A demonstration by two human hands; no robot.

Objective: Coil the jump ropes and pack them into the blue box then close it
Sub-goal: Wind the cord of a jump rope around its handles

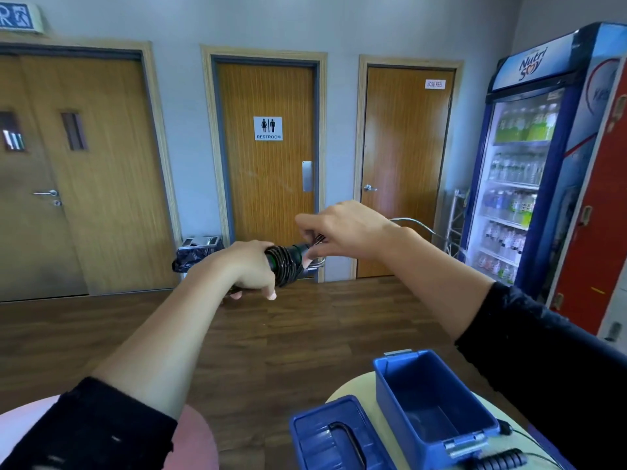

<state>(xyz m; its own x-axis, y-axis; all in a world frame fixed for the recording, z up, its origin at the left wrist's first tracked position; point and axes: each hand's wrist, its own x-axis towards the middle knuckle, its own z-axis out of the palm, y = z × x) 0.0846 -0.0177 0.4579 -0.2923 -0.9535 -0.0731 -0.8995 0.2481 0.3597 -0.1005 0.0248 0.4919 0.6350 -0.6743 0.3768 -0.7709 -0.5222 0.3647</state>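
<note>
My left hand [251, 269] grips the black handles of a jump rope [286, 261], held out at chest height with thin cord wound around them. My right hand [342, 230] pinches the cord's free end just right of the handles. The blue box [437, 432] stands open and empty on a pale round table at the lower right. Its blue lid [319, 435] with a black handle lies beside it on the left. Another black jump rope handle [498, 461] with a thin cord lies on the table in front of the box.
A pink round stool [200, 442] is at the lower left. Ahead are three wooden doors, a black-bagged bin [195, 254] and a drinks fridge [529, 164] on the right. Brown wooden floor lies between.
</note>
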